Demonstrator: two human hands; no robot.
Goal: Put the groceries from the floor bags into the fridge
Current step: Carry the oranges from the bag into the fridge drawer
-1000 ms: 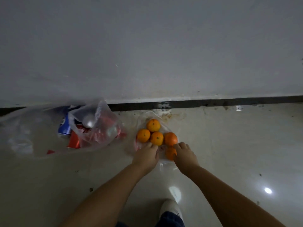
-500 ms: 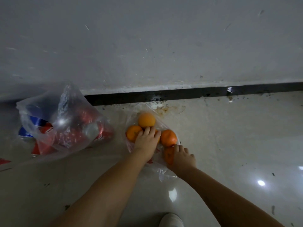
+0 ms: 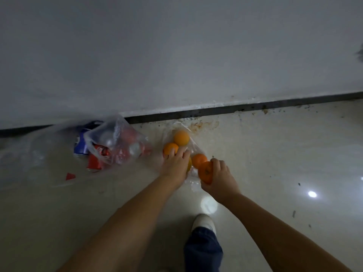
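Note:
A clear plastic bag [image 3: 193,179] lies open on the floor by the wall with several oranges in it. My right hand [image 3: 221,176] grips one orange [image 3: 205,172], lifted a little off the bag. My left hand [image 3: 175,163] lies over another orange [image 3: 189,164], mostly hidden beneath it, with its fingers reaching the orange [image 3: 170,148] beyond. One more orange [image 3: 181,137] sits nearest the wall, and another [image 3: 198,160] lies between my hands. The fridge is out of view.
A second clear bag [image 3: 117,146] with red and blue drink cans lies to the left against the wall. A red scrap [image 3: 70,176] lies on the pale tiled floor. My foot in a white shoe [image 3: 204,222] stands below my hands.
My right hand has closed around the nearest orange and raised it from the bag. My left hand stays on the oranges. The camera has shifted, so the bags sit further left.

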